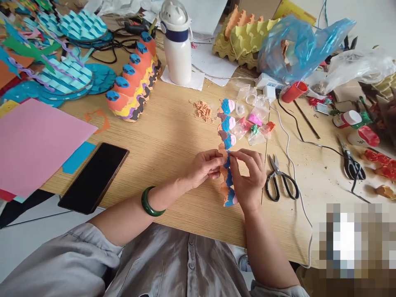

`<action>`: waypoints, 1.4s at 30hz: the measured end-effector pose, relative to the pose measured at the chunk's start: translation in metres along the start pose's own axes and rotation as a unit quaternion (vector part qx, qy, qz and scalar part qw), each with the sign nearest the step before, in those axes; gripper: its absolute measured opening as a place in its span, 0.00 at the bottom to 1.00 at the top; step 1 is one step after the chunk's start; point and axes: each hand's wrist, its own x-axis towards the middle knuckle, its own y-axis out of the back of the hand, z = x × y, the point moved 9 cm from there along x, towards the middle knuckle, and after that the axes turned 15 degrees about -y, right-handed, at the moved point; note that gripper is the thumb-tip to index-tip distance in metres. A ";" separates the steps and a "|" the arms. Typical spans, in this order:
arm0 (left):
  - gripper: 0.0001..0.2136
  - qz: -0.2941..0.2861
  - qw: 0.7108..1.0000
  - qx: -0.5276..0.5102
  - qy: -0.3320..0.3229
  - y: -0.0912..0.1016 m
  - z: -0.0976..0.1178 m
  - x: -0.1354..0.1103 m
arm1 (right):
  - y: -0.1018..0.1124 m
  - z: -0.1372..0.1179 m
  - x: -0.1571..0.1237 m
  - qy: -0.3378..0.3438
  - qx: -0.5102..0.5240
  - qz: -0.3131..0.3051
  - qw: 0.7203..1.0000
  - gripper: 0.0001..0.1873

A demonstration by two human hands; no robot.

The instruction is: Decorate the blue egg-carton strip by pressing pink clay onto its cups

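A narrow strip of egg carton (228, 123) runs away from me on the table, its bumps coloured blue, pink, brown and orange. My left hand (206, 167) grips its left edge near the middle, thumb and fingers closed on the orange side. On the opposite side my right hand (250, 173) pinches thumb and forefinger together at a blue bump; whether a bit of clay is between the fingertips is hidden. Black-handled scissors (281, 178) lie right of that hand. Beyond the strip are small bags of coloured clay (255, 119) and a pile of orange scraps (203, 111).
A phone (94, 177) and pink paper (43, 144) lie at left. An orange painted carton piece (133, 80) and a white bottle (177, 49) stand farther back. Cables (289, 140) cross the right side, near a second pair of scissors (351, 163).
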 end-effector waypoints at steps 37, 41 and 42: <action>0.19 -0.070 0.991 0.080 -0.077 -0.003 0.027 0.001 | -0.050 0.058 -0.016 -0.356 0.246 -0.224 0.874 0.26; 0.18 -0.095 0.985 0.110 -0.096 -0.004 0.032 0.001 | -0.048 0.057 -0.016 -0.356 0.240 -0.222 0.876 0.25; 0.18 -0.098 0.983 0.120 -0.099 -0.004 0.033 0.001 | -0.048 0.056 -0.015 -0.356 0.240 -0.220 0.876 0.25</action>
